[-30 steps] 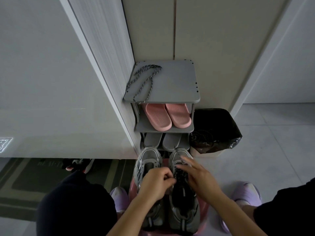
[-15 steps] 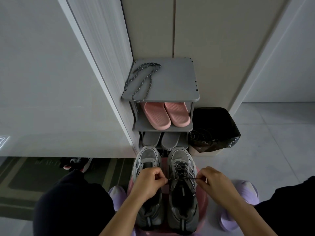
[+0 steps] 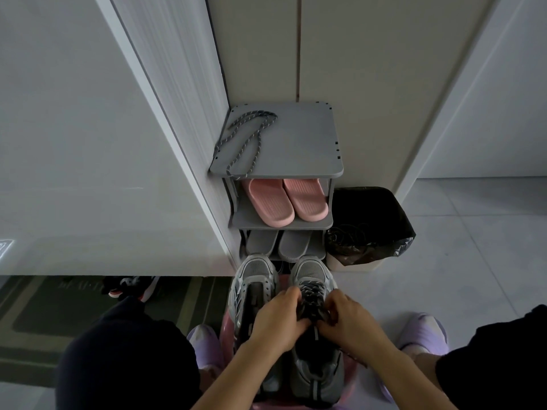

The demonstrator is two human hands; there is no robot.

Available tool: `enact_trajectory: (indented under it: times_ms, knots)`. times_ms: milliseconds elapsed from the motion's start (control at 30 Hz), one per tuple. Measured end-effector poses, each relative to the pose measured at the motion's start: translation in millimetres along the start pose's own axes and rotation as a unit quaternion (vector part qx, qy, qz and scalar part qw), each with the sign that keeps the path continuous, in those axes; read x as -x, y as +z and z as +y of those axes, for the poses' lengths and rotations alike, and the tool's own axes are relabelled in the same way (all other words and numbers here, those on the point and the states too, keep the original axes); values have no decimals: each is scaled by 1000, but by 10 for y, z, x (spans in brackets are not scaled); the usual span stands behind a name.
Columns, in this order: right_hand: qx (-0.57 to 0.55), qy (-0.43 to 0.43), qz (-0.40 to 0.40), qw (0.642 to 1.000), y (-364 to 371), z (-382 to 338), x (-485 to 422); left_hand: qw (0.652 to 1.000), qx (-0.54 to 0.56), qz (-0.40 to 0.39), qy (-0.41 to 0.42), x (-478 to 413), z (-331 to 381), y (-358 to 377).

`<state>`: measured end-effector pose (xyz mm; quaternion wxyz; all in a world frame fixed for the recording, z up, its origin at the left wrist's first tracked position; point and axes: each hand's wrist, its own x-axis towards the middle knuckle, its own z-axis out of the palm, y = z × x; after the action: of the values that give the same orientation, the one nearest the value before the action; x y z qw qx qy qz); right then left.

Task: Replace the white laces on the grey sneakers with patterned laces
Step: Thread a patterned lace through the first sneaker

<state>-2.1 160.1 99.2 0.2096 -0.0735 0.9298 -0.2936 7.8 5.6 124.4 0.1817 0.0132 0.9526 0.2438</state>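
1. Grey sneakers stand side by side on a low pink stool, directly below the camera, with the toes pointing to a grey shoe rack.
2. On the right sneaker I see a dark patterned lace crossing over the front part of the tongue.
3. On the left sneaker the two eyelet rows stand apart and the dark tongue between them is visible.
4. My left hand is over the middle of the right sneaker. The fingers are curled and pinch the patterned lace from the left side.
5. My right hand meets it from the other side. Its fingers are also curled and grip the same lace, and the fingertips of both hands are almost touching.
6. A second patterned lace lies loosely looped on the left part of the top shelf, and one end hangs over the front edge.
7. Pink slippers are on the middle shelf, and grey slippers are on the shelf below, just behind the toes of the sneakers.
8. A bin with a black bag stands on the floor just beside the rack, on the right.
9. Purple slippers are on the person's feet, one at each side of the stool.
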Motion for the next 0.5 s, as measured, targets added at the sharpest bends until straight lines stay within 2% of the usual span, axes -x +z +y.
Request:
enact_trajectory:
  times_ms: [233,400,500]
  knots:
    - [-50,-22,-2,999,-32,81,10,1000,7,25,12,86,-98,35]
    - [-75,13,-28,997,-11,81,-17,1000,-14,-14,-3,22,-34,0]
    - [-47,14,-11,999,-7,53,-26,998,-60,-17,-5,-44,23,-29]
